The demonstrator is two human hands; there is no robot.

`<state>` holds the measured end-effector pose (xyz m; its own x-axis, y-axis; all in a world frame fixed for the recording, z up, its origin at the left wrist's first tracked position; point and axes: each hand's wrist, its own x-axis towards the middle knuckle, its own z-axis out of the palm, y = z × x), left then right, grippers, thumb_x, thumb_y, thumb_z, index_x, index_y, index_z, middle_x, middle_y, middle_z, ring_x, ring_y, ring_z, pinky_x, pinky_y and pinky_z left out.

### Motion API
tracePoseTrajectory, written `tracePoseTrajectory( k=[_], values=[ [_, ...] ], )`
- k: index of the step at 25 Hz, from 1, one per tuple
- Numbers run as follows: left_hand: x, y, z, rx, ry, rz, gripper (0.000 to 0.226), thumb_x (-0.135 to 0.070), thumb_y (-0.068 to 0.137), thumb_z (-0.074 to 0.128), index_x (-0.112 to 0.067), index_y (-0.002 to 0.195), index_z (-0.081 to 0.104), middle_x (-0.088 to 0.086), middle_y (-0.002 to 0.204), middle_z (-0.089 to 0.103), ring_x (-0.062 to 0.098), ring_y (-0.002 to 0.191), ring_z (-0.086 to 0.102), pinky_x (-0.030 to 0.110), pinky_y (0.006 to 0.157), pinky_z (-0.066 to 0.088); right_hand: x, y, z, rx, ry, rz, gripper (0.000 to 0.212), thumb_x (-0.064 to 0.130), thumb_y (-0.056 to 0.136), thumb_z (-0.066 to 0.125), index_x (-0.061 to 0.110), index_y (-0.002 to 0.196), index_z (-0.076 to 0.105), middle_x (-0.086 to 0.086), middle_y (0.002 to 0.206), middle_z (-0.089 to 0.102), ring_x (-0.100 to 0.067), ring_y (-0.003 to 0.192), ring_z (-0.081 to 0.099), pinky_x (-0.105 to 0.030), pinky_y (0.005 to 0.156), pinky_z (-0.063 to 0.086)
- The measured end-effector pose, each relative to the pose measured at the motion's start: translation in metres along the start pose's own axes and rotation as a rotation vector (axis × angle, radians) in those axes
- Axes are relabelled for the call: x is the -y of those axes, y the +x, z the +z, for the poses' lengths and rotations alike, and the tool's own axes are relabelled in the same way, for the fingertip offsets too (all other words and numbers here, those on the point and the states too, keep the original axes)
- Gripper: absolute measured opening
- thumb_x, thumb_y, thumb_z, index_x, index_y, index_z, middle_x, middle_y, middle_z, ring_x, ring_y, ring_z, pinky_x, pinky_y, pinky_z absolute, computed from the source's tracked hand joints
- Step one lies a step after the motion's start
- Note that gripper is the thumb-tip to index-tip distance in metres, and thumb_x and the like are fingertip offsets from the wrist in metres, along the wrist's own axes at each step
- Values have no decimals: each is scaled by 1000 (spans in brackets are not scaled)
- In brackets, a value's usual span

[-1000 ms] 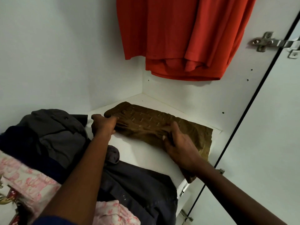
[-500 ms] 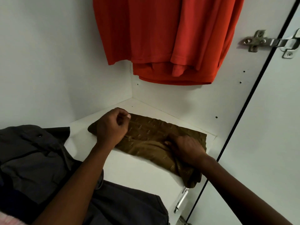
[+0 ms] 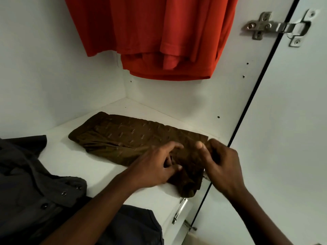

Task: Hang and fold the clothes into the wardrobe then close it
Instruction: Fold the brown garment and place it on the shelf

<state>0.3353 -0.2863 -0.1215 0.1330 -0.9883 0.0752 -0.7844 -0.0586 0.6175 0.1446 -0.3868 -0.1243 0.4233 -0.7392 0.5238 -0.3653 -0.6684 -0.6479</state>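
A folded brown patterned garment [image 3: 123,138] lies flat on the white wardrobe shelf [image 3: 85,167], its right end drooping over the shelf's front corner. My left hand [image 3: 155,167] rests on that right end with the fingers curled into the cloth. Beside it my right hand [image 3: 221,161] pinches the same end between thumb and fingers and lifts it slightly. A red shirt [image 3: 159,36] hangs above the shelf at the back.
Dark grey clothes [image 3: 35,188] are heaped at the left and over the shelf's front edge. The open white wardrobe door [image 3: 292,129] stands at the right, with a metal hinge [image 3: 276,26] near the top. A small metal fitting [image 3: 180,209] sits under the shelf corner.
My left hand has moved from the garment's left end to its right end, next to my right hand. The right hand has risen off the cloth and now pinches its edge.
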Motion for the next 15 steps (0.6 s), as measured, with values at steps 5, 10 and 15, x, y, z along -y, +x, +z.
tracePoseTrajectory(
  k=[5, 10, 15],
  values=[
    [7, 5, 13, -174, -28, -23, 16, -43, 89, 76, -30, 87, 67, -4, 66, 65, 5, 54, 59, 31, 50, 50, 5, -87, 7, 152, -381, -8, 48, 84, 79, 51, 37, 84, 59, 19, 78, 58, -2, 70, 56, -25, 55, 47],
    [11, 3, 17, -182, -133, -21, 14, -40, 91, 74, -30, 85, 66, -7, 69, 68, 11, 62, 67, 42, 59, 59, -3, -102, 31, -118, -422, -65, 29, 38, 87, 65, 21, 110, 61, 3, 95, 67, -20, 80, 63, -22, 58, 40],
    [18, 1, 9, -56, -147, 44, 15, -26, 87, 76, -36, 97, 71, -9, 78, 69, 8, 63, 62, 37, 59, 55, 5, -108, 42, -220, -460, -190, 44, 53, 89, 67, 13, 107, 70, -10, 107, 65, -28, 91, 57, -35, 68, 48]
  ],
)
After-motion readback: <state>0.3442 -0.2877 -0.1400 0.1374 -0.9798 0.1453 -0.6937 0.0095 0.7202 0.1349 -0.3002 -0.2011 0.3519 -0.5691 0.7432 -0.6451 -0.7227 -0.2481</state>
